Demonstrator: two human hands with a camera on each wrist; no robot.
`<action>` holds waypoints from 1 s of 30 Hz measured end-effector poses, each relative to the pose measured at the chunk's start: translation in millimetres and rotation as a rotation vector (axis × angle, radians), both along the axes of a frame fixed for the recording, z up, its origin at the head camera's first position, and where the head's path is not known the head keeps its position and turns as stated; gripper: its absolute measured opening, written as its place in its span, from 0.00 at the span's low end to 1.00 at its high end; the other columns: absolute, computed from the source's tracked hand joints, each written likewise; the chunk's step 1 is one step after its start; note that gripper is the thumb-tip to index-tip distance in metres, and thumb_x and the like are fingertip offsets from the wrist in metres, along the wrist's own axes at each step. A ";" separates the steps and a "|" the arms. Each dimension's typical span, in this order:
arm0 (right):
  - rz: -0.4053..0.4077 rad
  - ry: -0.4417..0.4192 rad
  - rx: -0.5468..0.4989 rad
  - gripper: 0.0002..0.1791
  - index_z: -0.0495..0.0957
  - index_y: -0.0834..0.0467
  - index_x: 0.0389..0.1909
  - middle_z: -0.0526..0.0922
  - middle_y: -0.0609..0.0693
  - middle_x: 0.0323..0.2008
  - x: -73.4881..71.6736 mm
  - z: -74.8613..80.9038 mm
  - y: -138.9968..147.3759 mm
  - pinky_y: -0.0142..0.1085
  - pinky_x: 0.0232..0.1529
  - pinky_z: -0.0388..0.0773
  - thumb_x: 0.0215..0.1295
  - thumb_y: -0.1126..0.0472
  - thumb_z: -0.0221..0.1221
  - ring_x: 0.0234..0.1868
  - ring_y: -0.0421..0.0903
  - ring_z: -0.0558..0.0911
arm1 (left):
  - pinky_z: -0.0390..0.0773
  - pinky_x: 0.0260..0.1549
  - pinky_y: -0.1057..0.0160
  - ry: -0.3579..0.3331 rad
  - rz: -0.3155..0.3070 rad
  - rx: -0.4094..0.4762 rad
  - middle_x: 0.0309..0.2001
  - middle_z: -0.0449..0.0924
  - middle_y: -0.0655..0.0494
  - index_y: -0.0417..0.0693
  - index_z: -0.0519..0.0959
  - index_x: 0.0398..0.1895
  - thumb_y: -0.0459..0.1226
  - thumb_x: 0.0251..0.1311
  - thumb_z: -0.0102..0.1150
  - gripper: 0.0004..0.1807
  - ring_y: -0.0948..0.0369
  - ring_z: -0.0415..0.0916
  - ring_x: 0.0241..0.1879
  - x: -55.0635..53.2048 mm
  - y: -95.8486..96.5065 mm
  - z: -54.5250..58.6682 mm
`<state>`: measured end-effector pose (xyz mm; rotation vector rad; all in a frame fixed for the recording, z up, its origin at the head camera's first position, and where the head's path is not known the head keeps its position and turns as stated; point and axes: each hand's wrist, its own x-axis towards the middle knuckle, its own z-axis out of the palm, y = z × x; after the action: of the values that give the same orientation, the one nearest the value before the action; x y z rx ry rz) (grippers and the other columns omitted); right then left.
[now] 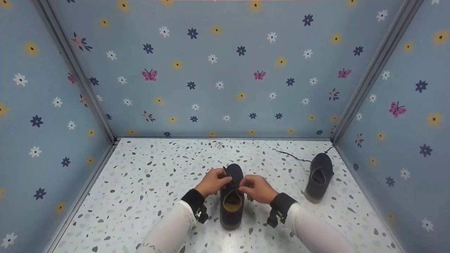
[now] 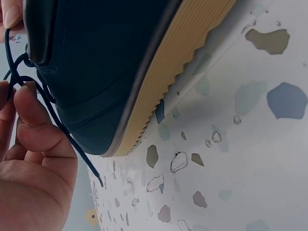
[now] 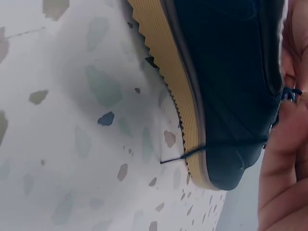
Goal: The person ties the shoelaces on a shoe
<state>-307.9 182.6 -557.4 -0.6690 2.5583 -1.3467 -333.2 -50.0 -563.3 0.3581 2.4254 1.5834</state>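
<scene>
A dark blue shoe (image 1: 231, 219) with a tan ridged sole stands between both hands, its toe facing away from me. My left hand (image 1: 213, 182) pinches the dark shoelace (image 2: 72, 139) above the laced opening; in the left wrist view the lace loops and crosses near its fingertips. From the other side my right hand (image 1: 258, 188) pinches lace at the tongue, close to the left fingers. One loose lace end (image 3: 185, 155) hangs over the shoe's side in the right wrist view. The right fingertips are partly cut off there.
A second dark shoe (image 1: 318, 188) stands at the right, its untied lace (image 1: 293, 156) trailing on the white speckled tabletop (image 1: 158, 168). Blue flower-patterned panels (image 1: 225, 70) enclose the back and both sides.
</scene>
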 end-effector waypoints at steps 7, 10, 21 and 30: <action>0.027 0.079 -0.014 0.03 0.87 0.56 0.38 0.86 0.54 0.29 0.8 -3.7 7.0 0.27 0.29 0.74 0.68 0.65 0.65 0.24 0.32 0.77 | 0.69 0.14 0.69 -0.025 0.006 0.010 0.27 0.78 0.57 0.46 0.79 0.34 0.43 0.71 0.63 0.10 0.61 0.74 0.25 1.0 -1.2 0.4; 0.029 0.083 -0.037 0.02 0.88 0.56 0.37 0.87 0.56 0.31 1.2 -3.1 9.1 0.26 0.31 0.74 0.67 0.63 0.67 0.26 0.32 0.77 | 0.69 0.14 0.69 -0.028 0.007 0.014 0.27 0.78 0.56 0.46 0.78 0.35 0.42 0.71 0.62 0.10 0.64 0.71 0.22 0.4 -1.9 -1.0; 0.014 0.090 -0.005 0.06 0.92 0.54 0.38 0.92 0.52 0.38 -1.6 -2.5 15.6 0.26 0.37 0.75 0.66 0.56 0.71 0.32 0.31 0.79 | 0.73 0.17 0.66 -0.037 0.016 0.004 0.26 0.77 0.58 0.47 0.79 0.35 0.43 0.71 0.63 0.10 0.57 0.76 0.27 1.0 -3.5 -0.1; 0.014 0.196 0.064 0.04 0.92 0.53 0.33 0.91 0.48 0.32 -4.4 -0.9 19.8 0.38 0.40 0.83 0.66 0.59 0.70 0.32 0.33 0.81 | 0.71 0.15 0.68 -0.026 0.018 0.021 0.26 0.78 0.57 0.43 0.79 0.37 0.41 0.71 0.63 0.10 0.58 0.76 0.26 0.4 -3.7 -3.8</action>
<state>-312.3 202.3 -558.2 -0.8444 2.7283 -1.2454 -332.8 -53.7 -567.1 0.3191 2.4011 1.6118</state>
